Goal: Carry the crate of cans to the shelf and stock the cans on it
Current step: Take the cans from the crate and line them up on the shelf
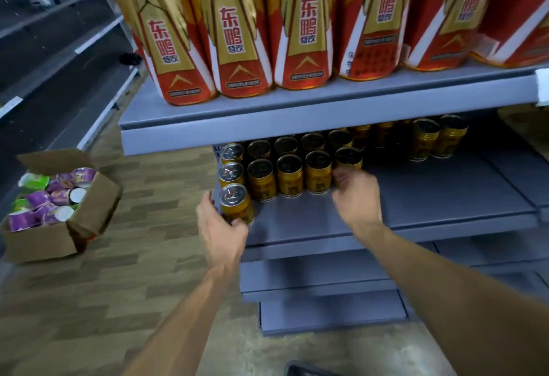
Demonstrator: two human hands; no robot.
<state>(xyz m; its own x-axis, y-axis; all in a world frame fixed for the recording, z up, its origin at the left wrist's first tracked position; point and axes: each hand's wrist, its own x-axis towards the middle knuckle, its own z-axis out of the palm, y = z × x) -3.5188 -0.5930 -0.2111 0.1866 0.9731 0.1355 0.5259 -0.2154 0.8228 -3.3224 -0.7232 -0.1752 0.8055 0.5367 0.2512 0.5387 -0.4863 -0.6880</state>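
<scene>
Gripping one can (236, 203) each, both hands, left (221, 231), right (358, 197), hide their labels; crate (309, 369) cropped

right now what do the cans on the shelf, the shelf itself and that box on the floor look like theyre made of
Cans: likely metal, with glossy gold printed sides and silvery pull-tab tops that catch light.
Shelf: probably painted sheet metal, matte grey-blue, with thin folded front edges.
Box: brown corrugated cardboard, matte, its flaps bent open.
The left hand grips the front can; the right hand holds another.
</scene>
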